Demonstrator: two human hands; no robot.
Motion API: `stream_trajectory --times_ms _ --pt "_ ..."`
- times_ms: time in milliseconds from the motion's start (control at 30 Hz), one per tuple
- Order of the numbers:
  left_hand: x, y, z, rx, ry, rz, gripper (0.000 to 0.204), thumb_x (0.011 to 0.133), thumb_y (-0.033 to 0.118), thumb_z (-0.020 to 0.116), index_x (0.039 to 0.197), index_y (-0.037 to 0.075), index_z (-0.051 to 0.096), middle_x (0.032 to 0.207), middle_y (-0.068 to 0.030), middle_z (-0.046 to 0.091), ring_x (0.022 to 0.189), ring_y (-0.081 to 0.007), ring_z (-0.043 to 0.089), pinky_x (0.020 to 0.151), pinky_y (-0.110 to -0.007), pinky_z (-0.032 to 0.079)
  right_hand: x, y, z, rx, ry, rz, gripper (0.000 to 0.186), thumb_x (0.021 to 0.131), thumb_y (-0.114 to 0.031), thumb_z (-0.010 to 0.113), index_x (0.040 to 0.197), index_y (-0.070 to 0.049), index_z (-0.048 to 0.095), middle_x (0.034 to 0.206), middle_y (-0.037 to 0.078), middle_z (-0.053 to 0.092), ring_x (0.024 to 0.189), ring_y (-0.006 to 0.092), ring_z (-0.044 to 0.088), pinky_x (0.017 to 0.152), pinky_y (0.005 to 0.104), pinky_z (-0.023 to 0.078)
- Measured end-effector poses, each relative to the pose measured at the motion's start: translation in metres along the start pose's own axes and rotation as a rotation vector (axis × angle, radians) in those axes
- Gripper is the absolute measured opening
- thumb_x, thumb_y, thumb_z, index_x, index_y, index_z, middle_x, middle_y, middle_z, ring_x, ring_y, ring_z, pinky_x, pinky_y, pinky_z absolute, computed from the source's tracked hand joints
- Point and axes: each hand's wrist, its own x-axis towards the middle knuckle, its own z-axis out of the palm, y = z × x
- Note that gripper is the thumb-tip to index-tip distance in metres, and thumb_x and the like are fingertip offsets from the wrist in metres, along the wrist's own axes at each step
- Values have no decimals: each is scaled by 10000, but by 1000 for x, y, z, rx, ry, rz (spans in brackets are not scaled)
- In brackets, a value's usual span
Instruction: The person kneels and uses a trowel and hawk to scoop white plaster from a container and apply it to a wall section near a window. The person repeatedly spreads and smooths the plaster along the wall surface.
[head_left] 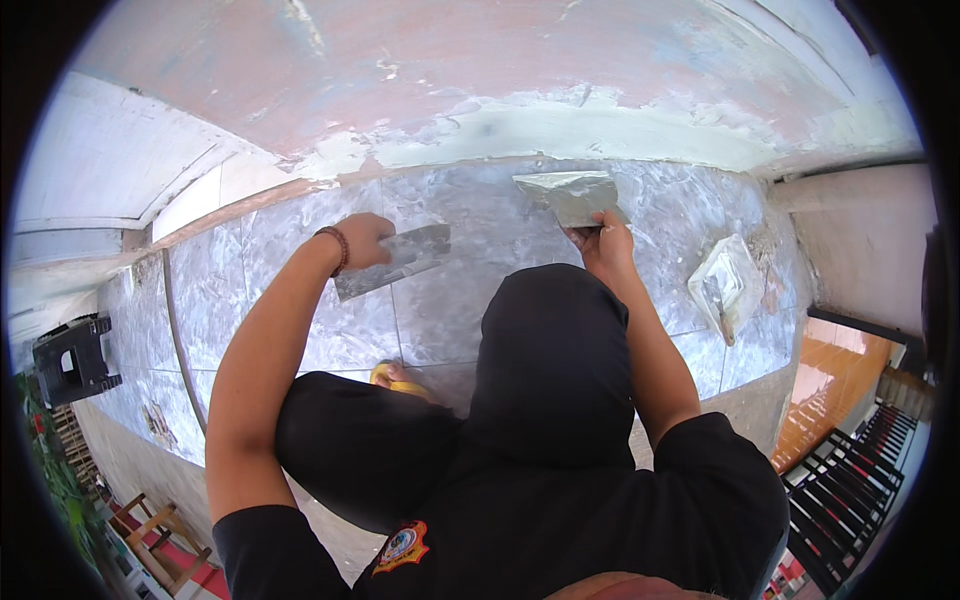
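Observation:
My left hand (364,241), with a beaded bracelet at the wrist, is closed on a wide flat putty knife (412,262). Its grey blade is held over the tiled floor (440,320), pointing right. In my right hand (609,248) is a second flat metal plate (575,198), gripped at its near edge. Whitish paste lines that plate's far edge, close to the foot of the wall (500,130). The wall is worn pink, with a band of pale filler along its bottom. How the fingers wrap the tools is partly hidden.
On the right lies an open white bag (725,285), with what looks like a tool handle at its near end. A black plastic stool (77,360) stands far left. A black slatted rack (845,500) and wooden furniture (160,540) sit at the lower corners. My knees and sandalled foot (398,380) are close.

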Motion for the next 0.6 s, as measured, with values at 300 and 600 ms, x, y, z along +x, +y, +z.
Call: stream_trajectory --times_ms 300,600 --pt "-15 -8 -1 -23 22 -10 311 762 233 720 991 27 686 974 -206 681 944 -354 643 841 -417 494 56 -29 68 33 -71 -4 448 931 -74 414 1327 124 345 1322 287 451 1188 458 532 993 535 517" --pt "-10 -11 -1 -72 52 8 310 764 227 724 992 22 685 983 -206 678 953 -355 640 848 -413 493 6 -98 112 -28 -103 -168 625 967 -205 464 1443 96 192 1476 390 177 1225 529 480 981 529 532"
